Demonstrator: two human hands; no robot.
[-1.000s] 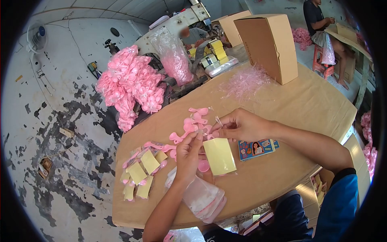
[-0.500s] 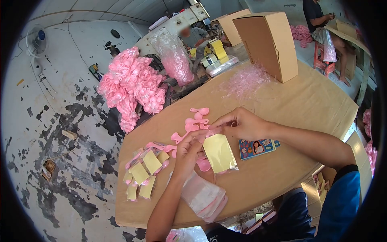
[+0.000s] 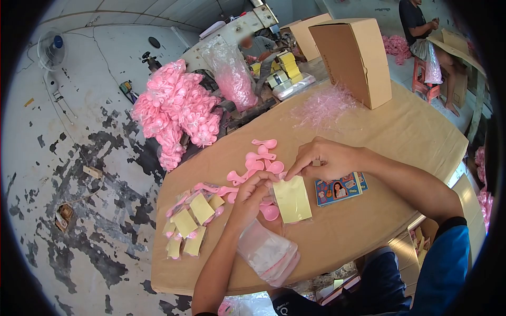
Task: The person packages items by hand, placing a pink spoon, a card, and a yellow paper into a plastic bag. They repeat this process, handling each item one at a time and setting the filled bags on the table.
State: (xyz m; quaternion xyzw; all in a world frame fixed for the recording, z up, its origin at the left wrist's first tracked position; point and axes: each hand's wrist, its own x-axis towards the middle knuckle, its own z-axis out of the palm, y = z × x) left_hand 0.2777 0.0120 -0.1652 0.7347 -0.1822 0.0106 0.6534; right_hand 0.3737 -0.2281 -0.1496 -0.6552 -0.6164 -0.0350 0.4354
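A small clear plastic bag with a pale yellow card (image 3: 293,200) in it hangs in front of me over the table. My left hand (image 3: 252,194) pinches the bag's upper left corner. At its top edge, the fingers of my right hand (image 3: 322,159) are closed on the bag's mouth. Loose pink measuring scoops (image 3: 255,165) lie just beyond my left hand, and one scoop (image 3: 270,213) shows beside the bag. A pile of clear bags (image 3: 268,254) rests below my left wrist. Printed picture cards (image 3: 339,190) are stacked under my right forearm.
Several filled bags with yellow cards (image 3: 185,223) lie at the left of the brown-covered table (image 3: 411,137). Plastic strands (image 3: 326,104) and a cardboard box (image 3: 352,62) stand at the back. Bagged pink scoops (image 3: 176,108) are heaped beyond the edge. A seated person (image 3: 416,26) is at far right.
My right hand's fingers have drawn down onto the bag's top edge. The bag has turned slightly more upright and hangs flatter. The whole view has shifted a little.
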